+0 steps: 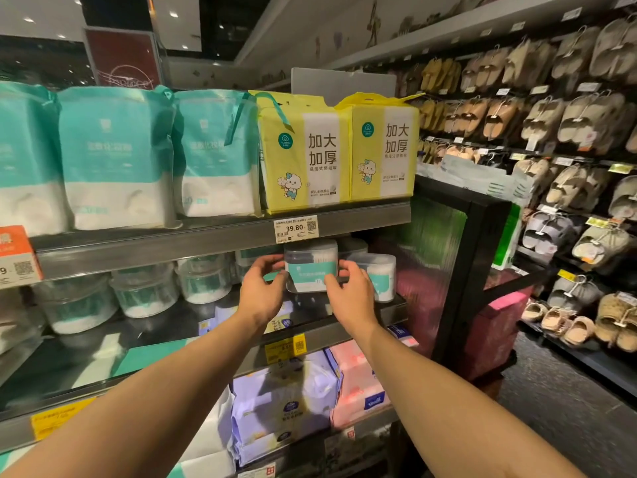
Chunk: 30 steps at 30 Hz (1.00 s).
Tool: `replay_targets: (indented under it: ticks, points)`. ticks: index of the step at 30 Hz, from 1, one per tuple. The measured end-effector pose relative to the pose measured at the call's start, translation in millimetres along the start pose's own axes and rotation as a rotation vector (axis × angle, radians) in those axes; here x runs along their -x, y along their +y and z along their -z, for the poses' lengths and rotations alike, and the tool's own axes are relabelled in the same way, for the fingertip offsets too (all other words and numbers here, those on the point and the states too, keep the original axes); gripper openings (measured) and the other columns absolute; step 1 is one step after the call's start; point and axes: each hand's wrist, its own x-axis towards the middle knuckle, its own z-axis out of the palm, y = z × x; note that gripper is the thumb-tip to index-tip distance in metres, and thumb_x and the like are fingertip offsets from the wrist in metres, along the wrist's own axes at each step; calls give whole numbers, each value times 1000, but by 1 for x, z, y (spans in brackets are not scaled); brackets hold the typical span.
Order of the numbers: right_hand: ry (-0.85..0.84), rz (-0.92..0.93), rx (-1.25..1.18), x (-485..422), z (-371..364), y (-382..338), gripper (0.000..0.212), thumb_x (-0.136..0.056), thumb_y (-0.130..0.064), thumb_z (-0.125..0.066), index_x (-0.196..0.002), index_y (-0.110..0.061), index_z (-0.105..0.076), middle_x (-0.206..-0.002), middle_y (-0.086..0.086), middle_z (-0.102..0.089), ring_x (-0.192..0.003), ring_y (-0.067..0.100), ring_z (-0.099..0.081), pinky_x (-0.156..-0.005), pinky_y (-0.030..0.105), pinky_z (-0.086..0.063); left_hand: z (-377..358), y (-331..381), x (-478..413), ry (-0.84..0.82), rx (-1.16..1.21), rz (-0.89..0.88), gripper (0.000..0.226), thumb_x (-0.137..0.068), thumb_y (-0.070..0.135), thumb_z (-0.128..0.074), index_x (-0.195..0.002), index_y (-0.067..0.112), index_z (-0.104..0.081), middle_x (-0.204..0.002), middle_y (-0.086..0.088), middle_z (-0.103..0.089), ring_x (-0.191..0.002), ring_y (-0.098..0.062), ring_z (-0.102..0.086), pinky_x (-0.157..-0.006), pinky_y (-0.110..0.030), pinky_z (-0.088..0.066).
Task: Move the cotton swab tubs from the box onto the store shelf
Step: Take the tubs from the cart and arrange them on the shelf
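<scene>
The left hand [262,293] curls its fingers around one side of the tub [310,269], at the middle shelf [344,334]; the right hand [348,298] grips the other side. Pushed carelessly, it may topple the neighbouring tub [381,276].

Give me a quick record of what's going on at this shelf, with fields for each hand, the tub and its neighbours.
left hand: grips left side of the held tub
right hand: grips its right side
held tub: at the middle shelf, below the 39.80 price tag; set down or not, unclear
neighbour: second tub just right of it
above: yellow packs
</scene>
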Motion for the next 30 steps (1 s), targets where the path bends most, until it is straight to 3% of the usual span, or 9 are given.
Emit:
replay_targets:
  ticks: [2,4,6,8,13,19,25,30]
  points:
    - [55,23,2,-1,-5,-1,39,-95,-20,-62,-134,-17,-58,-123,2,-52,-106,19,-62,-89,27,-55,-4,2,-3,23,-37,-26,29,-98,8,-59,-127,16,-59,-118,3,-68,-108,-14,-66,-86,-26,-58]
    - [81,39,-25,-1,-11,-2,42,-98,-16,-60,-140,-14,-55,-128,4,-50,-114,22,-60,-94,26,-50,-9,2,-7,33,-57,-42,30,-98,12,-61,-128,16,-59,-119,4,-69,-111,-15,-65,-97,-35,-55]
    - [106,50,-61,-2,-19,0,46,-100,-15,-57,-145,-12,-51,-135,6,-49,-119,21,-58,-95,22,-45,-13,1,-12,35,-45,-34,30,-99,14,-60,-129,15,-58,-120,4,-68,-113,-14,-64,-96,-29,-54]
    - [140,47,-81,-6,-25,-1,46,-102,-16,-56,-147,-12,-49,-138,6,-50,-122,20,-57,-97,22,-43,-15,1,-16,47,-39,-32,30,-100,14,-59,-130,13,-57,-120,3,-67,-112,-14,-62,-86,-16,-50]
    - [227,24,-159,-20,-39,-2,38,-103,-17,-55,-141,-17,-51,-135,5,-58,-119,19,-58,-90,23,-44,-18,-16,-29,97,-73,-77,31,-99,16,-61,-129,11,-58,-120,-3,-67,-112,-22,-62,-102,-37,-49]
    - [303,74,-192,-31,-48,3,27,-103,-23,-55,-129,-18,-57,-131,6,-62,-119,22,-59,-89,27,-48,-25,-23,-30,151,-52,-149,28,-99,15,-60,-126,8,-59,-116,-6,-68,-110,-23,-64,-104,-38,-49]
    - [290,6,-229,-36,-53,1,35,-105,-22,-53,-140,-20,-52,-136,9,-58,-120,24,-59,-86,24,-43,-32,-21,-42,172,-82,-125,28,-98,18,-60,-124,9,-65,-116,-8,-71,-110,-27,-65,-103,-45,-50]
    - [245,6,-38,-41,-53,1,36,-104,-18,-52,-141,-16,-51,-138,11,-58,-120,30,-59,-90,36,-49,-30,-22,-44,122,-161,-118,37,-100,17,-58,-136,11,-60,-132,-4,-65,-125,-23,-57,-110,-34,-41]
